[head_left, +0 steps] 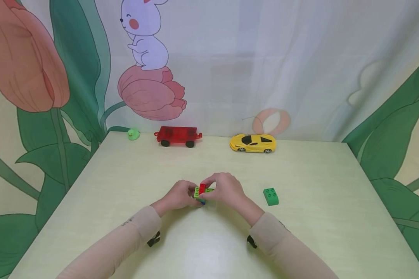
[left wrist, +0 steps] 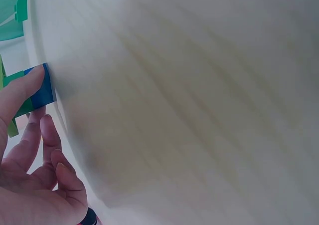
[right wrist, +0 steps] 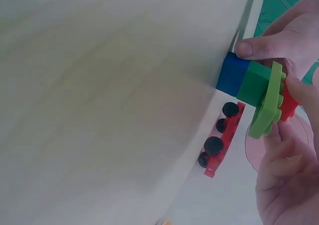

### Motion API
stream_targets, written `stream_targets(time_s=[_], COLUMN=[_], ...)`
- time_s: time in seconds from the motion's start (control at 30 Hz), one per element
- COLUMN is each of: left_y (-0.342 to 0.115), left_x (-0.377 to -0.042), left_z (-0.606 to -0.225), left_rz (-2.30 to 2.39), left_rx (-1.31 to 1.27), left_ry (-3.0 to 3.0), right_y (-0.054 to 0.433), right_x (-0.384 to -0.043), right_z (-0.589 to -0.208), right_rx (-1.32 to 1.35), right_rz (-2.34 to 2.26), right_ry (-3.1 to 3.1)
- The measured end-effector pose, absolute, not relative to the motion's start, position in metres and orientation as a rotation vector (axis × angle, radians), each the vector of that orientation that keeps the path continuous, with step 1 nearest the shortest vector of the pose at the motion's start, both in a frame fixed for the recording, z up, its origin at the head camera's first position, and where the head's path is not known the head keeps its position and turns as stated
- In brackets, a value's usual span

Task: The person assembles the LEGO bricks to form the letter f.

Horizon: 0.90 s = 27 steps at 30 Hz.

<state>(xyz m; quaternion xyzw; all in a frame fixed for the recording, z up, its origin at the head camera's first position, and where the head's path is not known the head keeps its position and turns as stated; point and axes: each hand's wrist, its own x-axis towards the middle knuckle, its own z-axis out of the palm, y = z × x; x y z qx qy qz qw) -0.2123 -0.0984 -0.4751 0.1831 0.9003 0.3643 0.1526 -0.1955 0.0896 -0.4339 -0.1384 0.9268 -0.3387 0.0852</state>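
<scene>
At the middle of the table, my left hand [head_left: 179, 195] grips a small stack of toy building bricks. In the right wrist view, a blue brick [right wrist: 233, 74] sits at the bottom, a green brick [right wrist: 254, 83] above it, and a flatter lime-green brick [right wrist: 269, 103] across the top. My left thumb presses the blue brick. My right hand [head_left: 227, 190] pinches a small red brick [head_left: 202, 188] against the lime-green one's studded side. Whether the red brick is fully seated cannot be told. Right of the hands, a loose green brick [head_left: 271, 197] lies on the table.
Along the table's back edge stand a green toy duck [head_left: 133, 134], a red toy wagon [head_left: 177, 135] with black wheels and a yellow toy car [head_left: 253, 143]. Behind them hangs a printed curtain [head_left: 209, 77]. The pale table [head_left: 317, 232] surrounds both forearms.
</scene>
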Motion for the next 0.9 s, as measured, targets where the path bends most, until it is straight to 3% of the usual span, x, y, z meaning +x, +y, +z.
stream_targets(time_s=[0.9], left_y=[-0.0984], left_x=[-0.2074], left_z=[-0.4704], left_rz=[1.071], left_rx=[0.598], left_ry=[2.597], right_y=[0.0879], right_x=[-0.1922], right_z=[-0.4351], right_rx=[-0.349], right_rz=[-1.036], right_ry=[2.753])
